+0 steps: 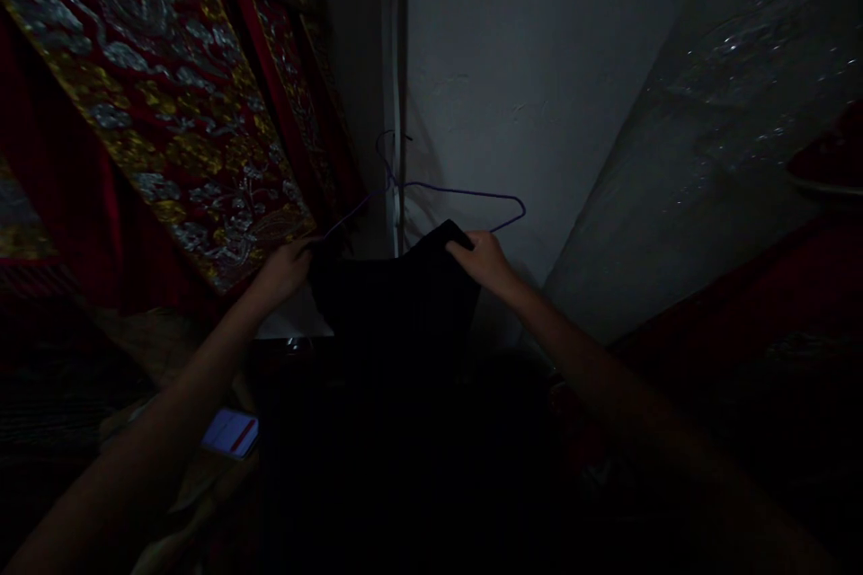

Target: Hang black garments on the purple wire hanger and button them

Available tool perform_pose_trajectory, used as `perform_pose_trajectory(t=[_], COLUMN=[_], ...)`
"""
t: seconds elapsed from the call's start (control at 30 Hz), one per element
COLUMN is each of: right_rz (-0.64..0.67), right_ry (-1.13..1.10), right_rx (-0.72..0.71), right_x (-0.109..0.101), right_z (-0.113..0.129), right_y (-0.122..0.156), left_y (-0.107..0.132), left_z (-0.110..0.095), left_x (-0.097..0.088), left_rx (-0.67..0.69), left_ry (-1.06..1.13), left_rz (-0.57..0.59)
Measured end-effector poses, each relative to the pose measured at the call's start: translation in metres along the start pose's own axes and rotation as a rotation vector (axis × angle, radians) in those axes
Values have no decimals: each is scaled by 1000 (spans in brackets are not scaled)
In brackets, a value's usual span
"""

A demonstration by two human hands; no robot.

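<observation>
A black garment (404,314) is stretched between my two hands; its exact kind is lost in the dark. My left hand (287,268) is closed on its upper left corner, beside the left end of a thin purple clothes hanger (465,191). With fingers and thumb pinched together, my right hand (484,262) grips the garment's upper right edge. The hanger's right end sticks out above that hand, outside the cloth. Its hook is up beside a narrow vertical pole (396,63). The garment's lower part merges into shadow.
Red cloth with gold and silver embroidery (182,108) hangs at the left. A grey wall (512,63) stands behind the hanger. Shiny clear plastic sheeting (707,126) slopes down at the right over red material. A lit phone (230,433) lies low at the left.
</observation>
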State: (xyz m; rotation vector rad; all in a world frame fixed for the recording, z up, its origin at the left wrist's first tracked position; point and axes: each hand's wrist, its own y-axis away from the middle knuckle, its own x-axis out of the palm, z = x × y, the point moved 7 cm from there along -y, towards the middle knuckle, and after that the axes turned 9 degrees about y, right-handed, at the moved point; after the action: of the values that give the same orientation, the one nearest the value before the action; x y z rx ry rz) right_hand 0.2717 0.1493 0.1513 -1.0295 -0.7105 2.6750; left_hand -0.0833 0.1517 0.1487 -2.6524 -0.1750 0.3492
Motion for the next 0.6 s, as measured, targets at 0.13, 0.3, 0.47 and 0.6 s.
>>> perform_pose_trajectory(t=[0.13, 0.3, 0.47, 0.6], right_rz=[44, -175, -383, -286], right_ry=[-166, -129, -71, -27], right_rx=[-5, -173, -43, -17], right_x=[22, -9, -54, -63], right_z=[4, 14, -12, -26], right_y=[18, 21, 16, 8], left_y=[-26, -31, -22, -22], left_z=[-24, -38, -47, -52], left_x=[18, 21, 15, 17], left_rx=[96, 215, 300, 318], left_ry=[-22, -389, -531, -555], left_rz=[68, 169, 196, 233])
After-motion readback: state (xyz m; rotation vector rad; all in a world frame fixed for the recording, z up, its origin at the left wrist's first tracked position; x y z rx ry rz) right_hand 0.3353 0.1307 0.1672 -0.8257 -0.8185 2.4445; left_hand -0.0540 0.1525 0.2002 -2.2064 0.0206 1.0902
